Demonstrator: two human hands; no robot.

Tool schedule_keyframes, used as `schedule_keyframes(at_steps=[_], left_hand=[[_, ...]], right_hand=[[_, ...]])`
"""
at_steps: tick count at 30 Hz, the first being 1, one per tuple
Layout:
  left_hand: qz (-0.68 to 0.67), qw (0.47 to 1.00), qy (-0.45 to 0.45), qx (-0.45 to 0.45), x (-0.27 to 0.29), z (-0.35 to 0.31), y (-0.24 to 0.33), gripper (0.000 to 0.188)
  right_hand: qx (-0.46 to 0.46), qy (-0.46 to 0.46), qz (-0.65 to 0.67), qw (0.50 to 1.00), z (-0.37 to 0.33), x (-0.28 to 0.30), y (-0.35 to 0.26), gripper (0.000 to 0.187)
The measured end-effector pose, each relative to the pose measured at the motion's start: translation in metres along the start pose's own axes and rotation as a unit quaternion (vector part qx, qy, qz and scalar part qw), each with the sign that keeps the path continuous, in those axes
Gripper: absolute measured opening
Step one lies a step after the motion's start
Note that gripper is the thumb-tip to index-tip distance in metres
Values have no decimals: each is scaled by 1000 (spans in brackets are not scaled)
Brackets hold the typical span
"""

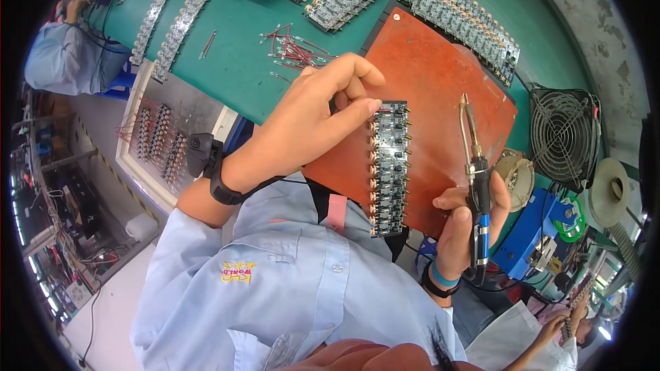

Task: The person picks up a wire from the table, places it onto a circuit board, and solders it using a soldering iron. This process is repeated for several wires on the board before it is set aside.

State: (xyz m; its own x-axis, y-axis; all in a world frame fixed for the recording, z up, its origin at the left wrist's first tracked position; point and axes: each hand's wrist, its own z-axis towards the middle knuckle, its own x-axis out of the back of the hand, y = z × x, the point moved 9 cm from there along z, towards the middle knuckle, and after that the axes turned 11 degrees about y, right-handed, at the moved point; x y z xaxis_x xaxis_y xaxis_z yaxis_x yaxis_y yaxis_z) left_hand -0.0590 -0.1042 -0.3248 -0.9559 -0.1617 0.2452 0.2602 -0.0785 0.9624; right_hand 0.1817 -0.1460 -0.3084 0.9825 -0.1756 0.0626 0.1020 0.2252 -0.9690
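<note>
Work mat point(440, 75): rust-orange, black-edged. Bench top point(234, 62): green. Strip of circuit boards point(389, 165): black, with white markings and gold pins along both sides. Soldering iron point(476, 185): brass-coloured shaft, black grip, blue lower section. Loose wires point(295, 49): red. Wrist strap on left hand point(309, 120): black. Band on right hand point(460, 223): light blue. Shirt point(289, 282): pale blue, yellow embroidered emblem, pink tab at collar. Fan point(564, 134): black wire grille. Stand point(529, 233): blue

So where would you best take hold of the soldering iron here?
By the dark handle of the soldering iron, from its right side, as the right hand does now. The thin metal tip points up and away over the orange mat, so the handle is the safe part.
</note>
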Motion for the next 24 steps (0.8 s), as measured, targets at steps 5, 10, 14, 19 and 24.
schedule_keyframes(at_steps=[5,10,14,19,24], left_hand=[[2,1000,-25,12,-4,4,-4,19],[1,999,-23,27,-5,5,-6,18],[8,999,-26,22,-4,5,-6,18],[12,999,-30,13,-4,6,-6,18],[-7,999,-35,27,-4,8,-9,17]], right_hand=[[-8,-3,-10,1000,3,7,2,60],[-13,-12,-8,1000,2,10,4,62],[32,-13,-32,999,3,17,8,62],[32,-38,-76,996,4,14,-4,62],[72,-84,-73,991,6,5,-18,61]])
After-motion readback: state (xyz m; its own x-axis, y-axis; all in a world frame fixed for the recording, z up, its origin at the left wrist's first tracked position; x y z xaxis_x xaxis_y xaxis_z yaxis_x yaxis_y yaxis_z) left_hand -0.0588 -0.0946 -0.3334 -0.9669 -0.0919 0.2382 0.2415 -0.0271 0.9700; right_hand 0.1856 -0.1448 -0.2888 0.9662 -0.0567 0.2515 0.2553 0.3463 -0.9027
